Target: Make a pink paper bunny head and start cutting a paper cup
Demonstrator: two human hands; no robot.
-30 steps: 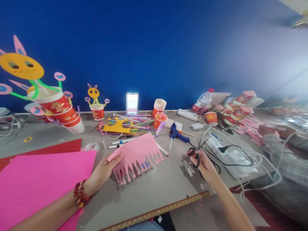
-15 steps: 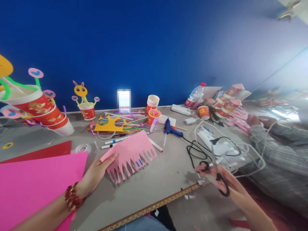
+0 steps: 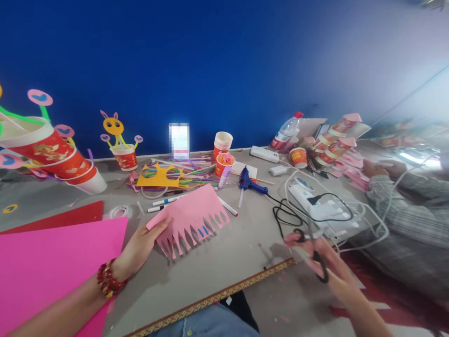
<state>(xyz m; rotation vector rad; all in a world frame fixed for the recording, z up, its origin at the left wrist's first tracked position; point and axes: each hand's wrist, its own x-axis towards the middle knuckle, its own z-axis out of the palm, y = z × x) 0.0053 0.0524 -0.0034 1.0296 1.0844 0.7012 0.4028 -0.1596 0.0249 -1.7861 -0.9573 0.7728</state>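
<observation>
Left hand (image 3: 141, 244) pinching the pink sheet (image 3: 191, 208) at its left end, thumb on top. It's thin, matte, paper-like, over the smooth grey surface (image 3: 242, 252) — tapered slits already cut along the lower edge, two blue patches (image 3: 203, 231) among them, upper edge straight, uncut. Well right of that grip, the right hand (image 3: 335, 269) holds black-handled scissors (image 3: 318, 260), away from the sheet.

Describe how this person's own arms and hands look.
The left grip is an ungloved human hand; so is the right grip, slightly blurred. No sleeve shows on the left forearm or right forearm. A bracelet of dark red beads with gold-coloured pieces, apparently in several rows, circles the left wrist. The right wrist shows nothing worn.
</observation>
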